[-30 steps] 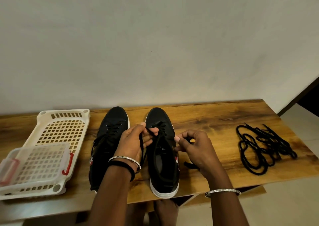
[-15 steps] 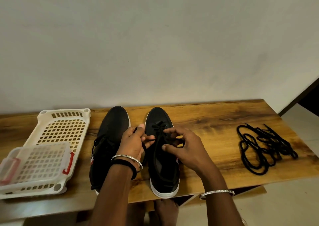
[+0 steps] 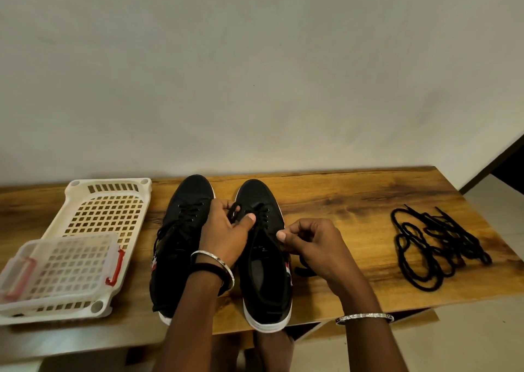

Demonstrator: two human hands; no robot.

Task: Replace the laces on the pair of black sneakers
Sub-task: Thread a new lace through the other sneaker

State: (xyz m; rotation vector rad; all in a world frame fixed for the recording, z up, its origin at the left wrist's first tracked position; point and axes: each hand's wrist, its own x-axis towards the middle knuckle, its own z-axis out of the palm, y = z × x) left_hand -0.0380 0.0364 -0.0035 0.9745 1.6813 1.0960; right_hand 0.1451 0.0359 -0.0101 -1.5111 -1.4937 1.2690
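Old lace [image 3: 234, 214] is being pinched by left hand [image 3: 224, 235] and right hand [image 3: 314, 246], the right being drawn back off the right sneaker [image 3: 266, 286]: unlacing progressing.

Single wide-angle head cam, close above table [image 3: 354, 207] near edge, facing forward-down toward far edge and wall [image 3: 255, 73].

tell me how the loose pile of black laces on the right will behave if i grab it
The loose laces would likely be floppy: they lie in slack loops on the table. Probably light, being thin cord. Overlapping loops suggest they may come up tangled, trailing ends.
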